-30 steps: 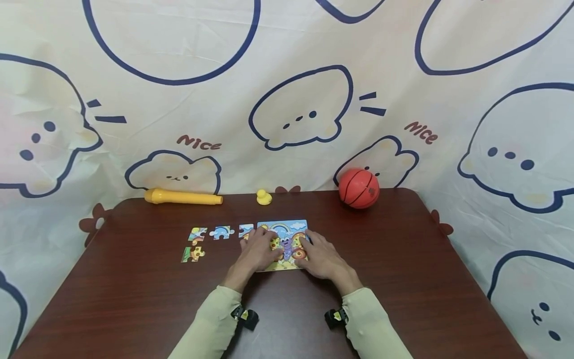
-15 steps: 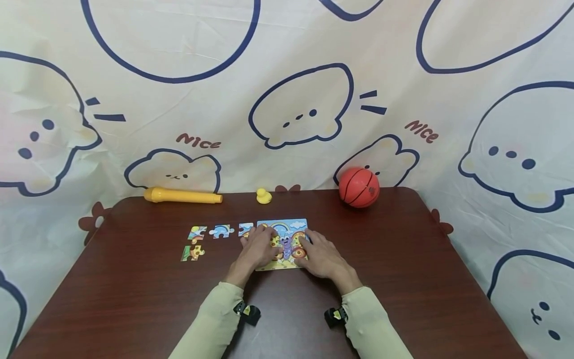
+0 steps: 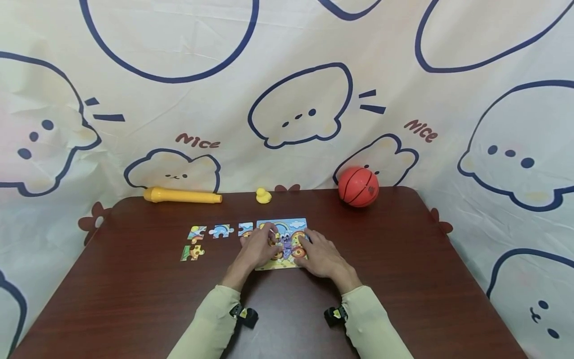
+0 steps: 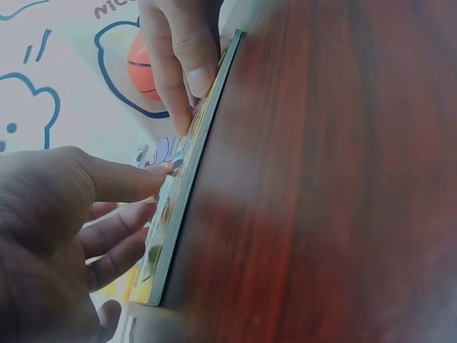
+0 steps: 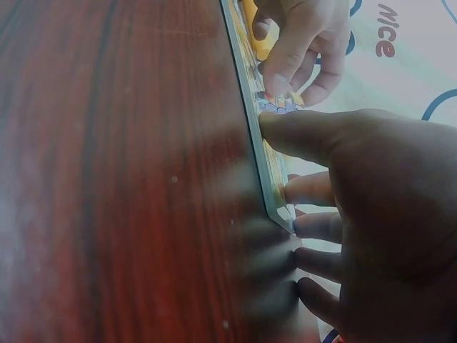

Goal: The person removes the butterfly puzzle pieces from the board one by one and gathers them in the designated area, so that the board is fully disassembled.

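A jigsaw board (image 3: pixel 281 266) with a purple butterfly and rainbow picture lies flat on the table. My left hand (image 3: pixel 257 248) is over its left half. In the left wrist view, the thumb and fingers pinch a puzzle piece (image 4: pixel 153 246) that tilts up from the board; most of it is hidden in the head view. My right hand (image 3: pixel 324 257) rests on the board's right side, thumb on the picture, other fingers spread along the edge and table. Loose pieces lie left of the board: a rainbow piece (image 3: pixel 221 231), a sun piece (image 3: pixel 197 233) and a green-yellow piece (image 3: pixel 192 253).
Another loose piece (image 3: pixel 245 229) sits close to the board's upper left corner. Along the back edge of the brown table (image 3: pixel 134 294) are a yellow microphone-shaped toy (image 3: pixel 183 195), a yellow rubber duck (image 3: pixel 263 195) and a red toy basketball (image 3: pixel 358 187). A printed cloth hangs behind.
My left hand's fingers have curled and lifted slightly at the board's left part, and a piece there now tilts up. The right hand has stayed in place.
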Demonstrator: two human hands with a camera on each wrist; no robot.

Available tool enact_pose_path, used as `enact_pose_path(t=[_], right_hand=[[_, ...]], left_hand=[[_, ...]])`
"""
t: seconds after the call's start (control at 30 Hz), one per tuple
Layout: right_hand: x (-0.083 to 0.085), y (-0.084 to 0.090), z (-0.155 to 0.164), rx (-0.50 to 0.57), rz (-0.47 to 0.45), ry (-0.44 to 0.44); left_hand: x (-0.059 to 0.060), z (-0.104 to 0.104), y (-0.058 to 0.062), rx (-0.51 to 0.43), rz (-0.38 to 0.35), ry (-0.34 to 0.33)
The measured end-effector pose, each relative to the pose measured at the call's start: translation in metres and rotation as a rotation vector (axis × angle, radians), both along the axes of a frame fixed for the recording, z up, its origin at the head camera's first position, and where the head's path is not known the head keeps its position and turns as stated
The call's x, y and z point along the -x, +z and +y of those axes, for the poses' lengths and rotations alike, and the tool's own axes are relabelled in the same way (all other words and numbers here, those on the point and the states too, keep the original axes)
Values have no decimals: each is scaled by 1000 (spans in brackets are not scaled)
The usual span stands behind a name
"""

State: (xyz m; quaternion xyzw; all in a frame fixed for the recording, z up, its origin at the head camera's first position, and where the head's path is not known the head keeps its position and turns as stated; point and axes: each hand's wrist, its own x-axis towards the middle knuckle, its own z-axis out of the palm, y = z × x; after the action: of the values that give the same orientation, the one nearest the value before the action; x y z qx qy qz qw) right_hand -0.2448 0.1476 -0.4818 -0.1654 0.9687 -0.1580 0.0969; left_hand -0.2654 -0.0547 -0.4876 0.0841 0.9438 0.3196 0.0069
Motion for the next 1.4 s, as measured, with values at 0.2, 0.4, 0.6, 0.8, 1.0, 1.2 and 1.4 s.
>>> enact_pose_path(t=[0.2, 0.4, 0.6, 0.8, 1.0, 1.2, 1.4], right_hand=[[1, -1, 0, -12, -1, -5], [2, -2, 0, -9, -3, -9], [1, -2, 0, -5, -3, -11], [1, -3, 0, -7, 0, -21], [1, -4, -1, -8, 6, -15], [0, -4, 0, 3, 4, -15], [0, -4, 1, 5, 1, -9]], left_hand=[[0, -1, 0, -39, 30, -50], [-3, -3, 3, -48, 27, -51], [-10, -11, 12, -73, 42, -32], [-17, -24, 18, -26, 95, -23], [-23, -41, 17, 2, 97, -26], [-27, -58, 15, 22, 73, -27], [-29, -78, 12, 34, 67, -19]])
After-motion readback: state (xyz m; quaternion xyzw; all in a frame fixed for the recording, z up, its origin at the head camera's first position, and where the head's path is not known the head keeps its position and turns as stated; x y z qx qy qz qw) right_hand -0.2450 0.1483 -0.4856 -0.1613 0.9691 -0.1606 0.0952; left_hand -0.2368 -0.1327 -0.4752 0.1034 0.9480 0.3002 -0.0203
